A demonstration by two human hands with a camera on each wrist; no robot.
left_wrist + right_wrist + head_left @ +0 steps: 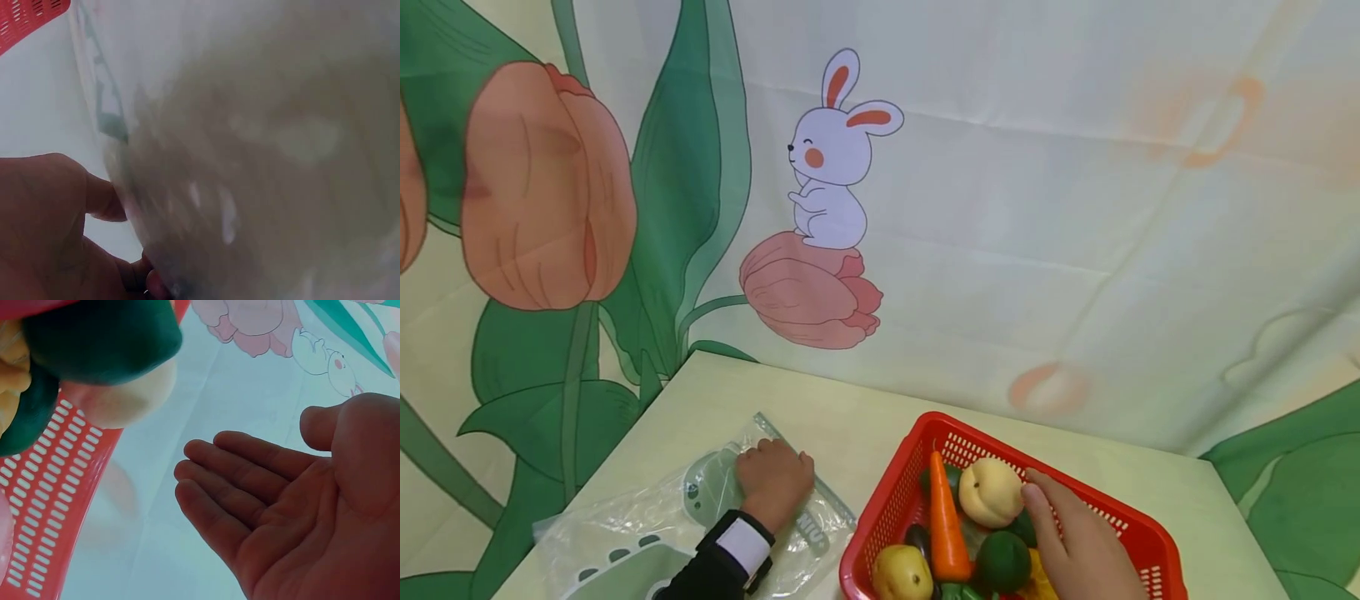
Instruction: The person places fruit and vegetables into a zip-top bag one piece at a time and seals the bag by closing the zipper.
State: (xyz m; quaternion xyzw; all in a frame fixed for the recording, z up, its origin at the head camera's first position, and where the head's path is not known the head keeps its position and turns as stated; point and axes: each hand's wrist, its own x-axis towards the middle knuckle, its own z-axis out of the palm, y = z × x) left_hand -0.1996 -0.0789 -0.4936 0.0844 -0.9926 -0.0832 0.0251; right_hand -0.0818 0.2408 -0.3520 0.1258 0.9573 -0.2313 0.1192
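Observation:
My left hand (775,475) grips the edge of a clear zip bag (808,500) on the table. In the left wrist view, the thumb (105,199) lies against that edge and the other fingers are partly behind it. A pale green item with a small face and dark green spikes (707,487) shows through the plastic. My right hand (1078,533) is over the red basket (891,479), fingertips right beside a pale peach (991,492). From the right wrist, its palm and straight fingers (250,487) show, holding nothing.
The basket also contains a carrot (947,525), a dark green round vegetable (1003,561), a yellow fruit (901,573) and other produce. Behind the cream table (842,400) hangs a curtain (985,208) printed with tulips and a rabbit.

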